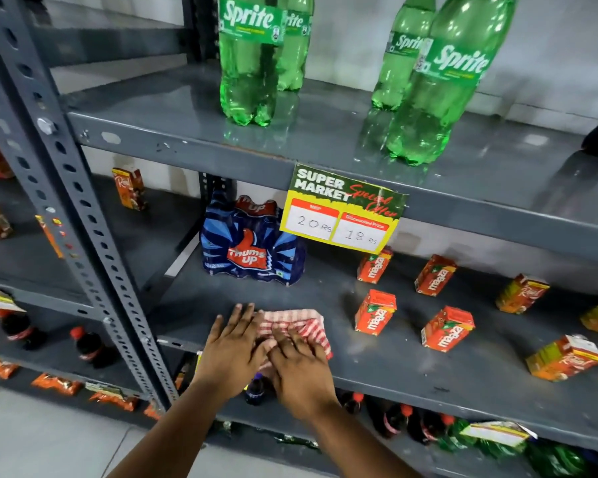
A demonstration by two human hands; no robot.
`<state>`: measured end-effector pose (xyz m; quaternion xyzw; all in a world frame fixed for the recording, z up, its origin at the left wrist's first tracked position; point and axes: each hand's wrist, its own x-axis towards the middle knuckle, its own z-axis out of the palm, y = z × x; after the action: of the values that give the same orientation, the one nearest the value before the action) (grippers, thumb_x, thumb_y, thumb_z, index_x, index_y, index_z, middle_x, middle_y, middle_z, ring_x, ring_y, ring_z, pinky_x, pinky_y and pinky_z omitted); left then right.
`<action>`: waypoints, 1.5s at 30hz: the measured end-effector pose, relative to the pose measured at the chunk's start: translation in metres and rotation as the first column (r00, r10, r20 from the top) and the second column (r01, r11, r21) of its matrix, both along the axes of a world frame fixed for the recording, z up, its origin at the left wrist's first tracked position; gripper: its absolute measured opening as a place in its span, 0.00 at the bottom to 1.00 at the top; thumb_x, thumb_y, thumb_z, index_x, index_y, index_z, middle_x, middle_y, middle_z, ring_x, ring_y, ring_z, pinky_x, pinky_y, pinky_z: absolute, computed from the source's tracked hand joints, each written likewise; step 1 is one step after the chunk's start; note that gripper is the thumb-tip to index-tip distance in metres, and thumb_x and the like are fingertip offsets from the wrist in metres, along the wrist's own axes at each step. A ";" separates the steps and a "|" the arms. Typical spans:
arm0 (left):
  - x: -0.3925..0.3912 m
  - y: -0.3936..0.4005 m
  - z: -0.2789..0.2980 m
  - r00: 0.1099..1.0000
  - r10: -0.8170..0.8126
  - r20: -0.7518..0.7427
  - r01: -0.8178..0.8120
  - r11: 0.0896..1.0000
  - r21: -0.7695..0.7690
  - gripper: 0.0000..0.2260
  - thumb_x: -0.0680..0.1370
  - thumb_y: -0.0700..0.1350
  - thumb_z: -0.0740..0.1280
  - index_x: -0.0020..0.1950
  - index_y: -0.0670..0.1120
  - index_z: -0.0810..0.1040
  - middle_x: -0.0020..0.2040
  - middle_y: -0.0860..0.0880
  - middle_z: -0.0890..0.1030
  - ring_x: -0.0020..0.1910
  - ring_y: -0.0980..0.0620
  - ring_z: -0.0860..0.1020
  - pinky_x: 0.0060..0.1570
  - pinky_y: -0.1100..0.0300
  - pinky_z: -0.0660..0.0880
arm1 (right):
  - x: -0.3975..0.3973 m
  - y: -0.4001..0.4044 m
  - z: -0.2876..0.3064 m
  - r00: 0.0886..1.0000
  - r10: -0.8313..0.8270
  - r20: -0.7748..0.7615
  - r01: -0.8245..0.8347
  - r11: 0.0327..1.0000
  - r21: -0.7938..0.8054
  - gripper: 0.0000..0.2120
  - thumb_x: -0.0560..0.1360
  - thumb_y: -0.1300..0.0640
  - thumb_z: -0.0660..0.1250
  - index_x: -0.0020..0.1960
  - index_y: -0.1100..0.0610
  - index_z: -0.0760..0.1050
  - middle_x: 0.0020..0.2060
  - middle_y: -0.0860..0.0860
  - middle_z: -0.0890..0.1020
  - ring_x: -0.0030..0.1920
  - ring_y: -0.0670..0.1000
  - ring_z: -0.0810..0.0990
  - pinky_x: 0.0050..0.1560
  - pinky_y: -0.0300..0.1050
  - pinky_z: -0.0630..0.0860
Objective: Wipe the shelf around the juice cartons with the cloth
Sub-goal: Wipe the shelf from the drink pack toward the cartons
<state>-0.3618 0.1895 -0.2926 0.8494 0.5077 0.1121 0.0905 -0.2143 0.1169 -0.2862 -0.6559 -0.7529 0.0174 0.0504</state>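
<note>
Two flat hands press the red-and-white checked cloth [296,327] onto the grey metal shelf [411,369]: the left hand [233,350] covers the cloth's left edge, the right hand [301,365] its near part, fingers spread and gripping nothing. Measured from the cloth, the nearest orange Maaza juice carton [374,312] stands just beside it to the right, with more cartons farther right and behind. A blue Thums Up shrink-wrapped pack [252,246] sits behind the cloth, and a yellow-green price card [344,208] hangs above. Wiping seems to be under way on the open patch. Next, the cloth likely needs sliding right, threading between cartons without toppling them.
</note>
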 end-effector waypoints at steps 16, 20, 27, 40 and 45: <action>0.083 -0.034 -0.003 0.989 -0.140 0.039 0.138 0.989 0.045 0.43 0.70 0.70 0.28 0.76 0.47 0.51 0.76 0.49 0.49 0.75 0.51 0.42 0.72 0.49 0.39 | 0.136 -0.109 0.048 0.957 -0.285 -0.057 0.290 0.950 0.117 0.25 0.68 0.55 0.56 0.65 0.46 0.71 0.62 0.46 0.79 0.64 0.50 0.75 0.65 0.52 0.67; 0.111 -0.045 -0.010 0.984 -0.178 0.015 0.178 0.984 0.012 0.45 0.69 0.69 0.27 0.76 0.45 0.52 0.76 0.47 0.51 0.75 0.49 0.44 0.72 0.51 0.38 | 0.155 -0.094 0.025 0.952 -0.306 -0.021 0.300 0.942 -0.154 0.29 0.74 0.37 0.47 0.74 0.42 0.57 0.76 0.48 0.60 0.76 0.54 0.56 0.72 0.61 0.48; 0.128 -0.058 -0.023 0.983 -0.150 -0.109 0.146 0.988 -0.049 0.35 0.77 0.65 0.41 0.71 0.42 0.66 0.71 0.44 0.67 0.71 0.45 0.63 0.67 0.51 0.49 | 0.175 -0.109 0.010 0.971 -0.234 0.048 0.238 0.966 -0.105 0.33 0.64 0.44 0.68 0.69 0.39 0.64 0.63 0.42 0.77 0.63 0.48 0.77 0.58 0.53 0.75; 0.170 -0.102 -0.012 1.000 -0.016 -0.012 0.016 1.000 0.008 0.37 0.77 0.65 0.40 0.70 0.38 0.65 0.71 0.41 0.67 0.71 0.44 0.62 0.69 0.50 0.49 | 0.281 -0.167 0.053 0.987 -0.141 -0.076 0.154 0.968 0.197 0.32 0.56 0.62 0.64 0.58 0.40 0.76 0.54 0.40 0.82 0.50 0.44 0.82 0.48 0.37 0.79; 0.219 -0.122 -0.015 0.999 -0.010 -0.049 0.010 1.000 -0.012 0.39 0.76 0.65 0.36 0.71 0.39 0.63 0.72 0.42 0.65 0.73 0.44 0.59 0.69 0.44 0.56 | 0.306 -0.138 0.038 0.965 -0.263 0.007 0.263 0.961 -0.089 0.30 0.71 0.54 0.58 0.73 0.41 0.61 0.73 0.48 0.67 0.72 0.54 0.66 0.71 0.55 0.60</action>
<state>-0.1425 0.0678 -0.3077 0.8538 0.5062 0.0880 0.0836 0.0916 -0.0215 -0.2487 -0.7516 -0.6575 0.0460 0.0249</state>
